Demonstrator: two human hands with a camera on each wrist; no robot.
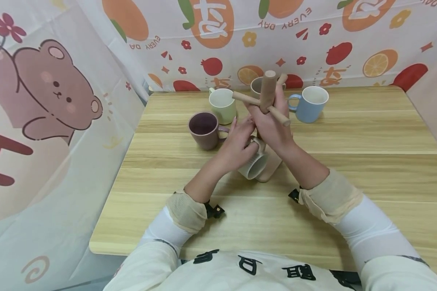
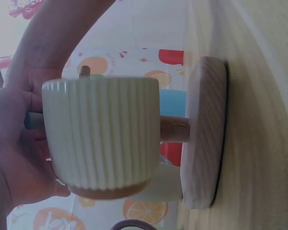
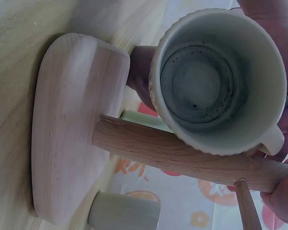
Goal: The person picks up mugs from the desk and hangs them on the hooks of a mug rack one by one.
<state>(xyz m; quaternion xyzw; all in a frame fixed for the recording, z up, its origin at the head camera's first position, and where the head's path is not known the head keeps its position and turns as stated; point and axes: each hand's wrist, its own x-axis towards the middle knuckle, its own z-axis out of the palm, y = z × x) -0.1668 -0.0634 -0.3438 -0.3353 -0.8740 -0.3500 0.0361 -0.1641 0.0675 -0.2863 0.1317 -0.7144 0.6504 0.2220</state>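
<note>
A person's left hand (image 1: 236, 145) grips a ribbed white mug (image 1: 254, 165) close beside a wooden rack (image 1: 268, 91), held by the right hand (image 1: 274, 131); the left wrist view reveals the mug's brown base, the right its ringed interior; four other mugs (image 1: 310, 107) share the wood-grain table (image 1: 149, 173) before a fruit-print curtain (image 1: 236, 52).

Cream-white mug (image 2: 102, 134) with vertical ribs outside, a brown band around the bottom, and a smooth, shadowed interior. Tipped onto its side in the air, above the base of a pale wooden mug rack (image 1: 268, 91) and close beside its post, mouth turned to the right, handle (image 3: 271, 140) uppermost; unclear whether hooked on a peg. Rack upright on a wood-grain tabletop (image 1: 357, 173), with thick round-edged base, round post and slim pegs branching out higher up.
</note>
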